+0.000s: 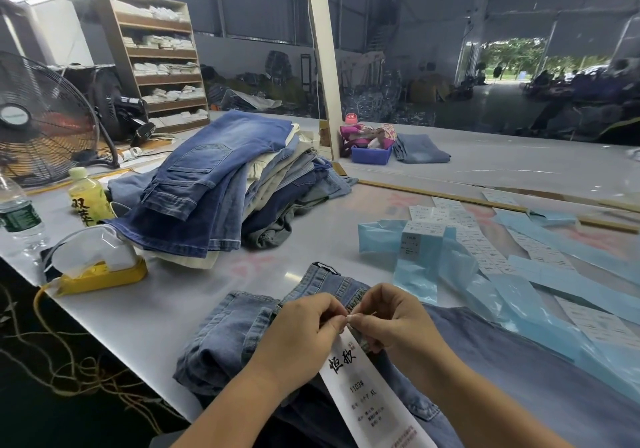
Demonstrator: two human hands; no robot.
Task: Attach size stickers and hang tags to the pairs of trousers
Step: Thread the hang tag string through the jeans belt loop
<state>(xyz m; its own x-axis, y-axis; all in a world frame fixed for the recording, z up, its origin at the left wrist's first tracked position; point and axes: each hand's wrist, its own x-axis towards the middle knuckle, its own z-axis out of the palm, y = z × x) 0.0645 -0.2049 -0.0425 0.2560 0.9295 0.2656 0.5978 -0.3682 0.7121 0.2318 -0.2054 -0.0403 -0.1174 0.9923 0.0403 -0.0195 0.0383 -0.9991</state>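
A folded pair of light blue jeans lies on the white table right in front of me. A long white hang tag printed with black characters and "XL" lies over the jeans. My left hand and my right hand meet at the tag's top end beside the waistband, fingertips pinching there. What sits between the fingertips is too small to make out. White size stickers on blue backing strips are spread to the right.
A tall stack of folded jeans stands at the table's middle. Left of it are a yellow bottle, a clear water bottle, a yellow holder with white material and a fan. A blue bin sits behind.
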